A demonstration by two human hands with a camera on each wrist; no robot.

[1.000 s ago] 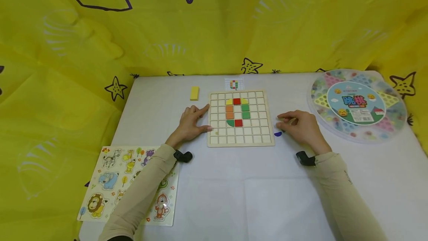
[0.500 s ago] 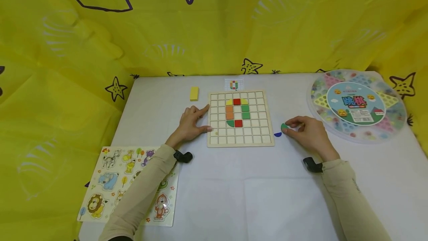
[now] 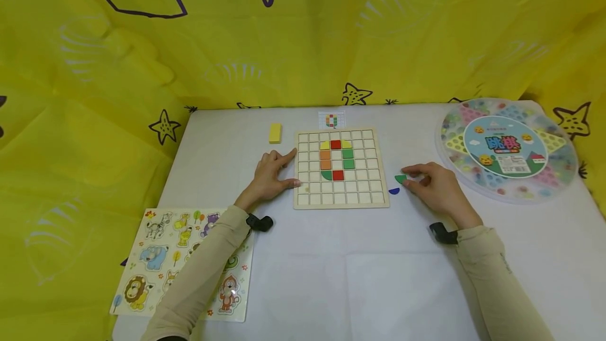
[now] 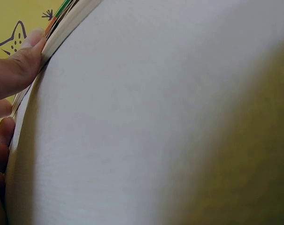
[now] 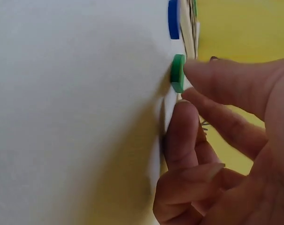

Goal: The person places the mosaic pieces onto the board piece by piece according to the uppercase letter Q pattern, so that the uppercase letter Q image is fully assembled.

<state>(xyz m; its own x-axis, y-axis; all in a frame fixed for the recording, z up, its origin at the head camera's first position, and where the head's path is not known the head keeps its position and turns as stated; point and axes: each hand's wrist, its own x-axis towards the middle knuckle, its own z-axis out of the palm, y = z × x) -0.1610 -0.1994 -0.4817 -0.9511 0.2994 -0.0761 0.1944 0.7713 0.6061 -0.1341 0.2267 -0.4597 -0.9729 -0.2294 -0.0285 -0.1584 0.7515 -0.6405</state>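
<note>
A wooden grid board (image 3: 340,201) lies in the middle of the table, with red, yellow, orange and green pieces set in a ring on its squares. My left hand (image 3: 270,175) is at the board's left edge, thumb and index finger spread apart and touching the rim. To the right of the board, my right hand (image 3: 434,186) pinches a green quarter-round piece (image 3: 400,178) between thumb and index finger. In the right wrist view the green piece (image 5: 178,73) stands out past the thumb tip. A blue half-round piece (image 3: 394,191) lies on the table just below it.
Behind the board lies a small pattern card (image 3: 332,119). A yellow block (image 3: 275,133) is at the back left. The animal puzzle board (image 3: 156,293) lies under the left forearm. A round clear game box (image 3: 563,172) sits at the right. Yellow cloth (image 3: 303,41) hangs behind.
My right hand has drawn back a little to the right and down, and the green piece now shows in its fingertips, turned flatter than half a second ago. The left hand has stayed put.
</note>
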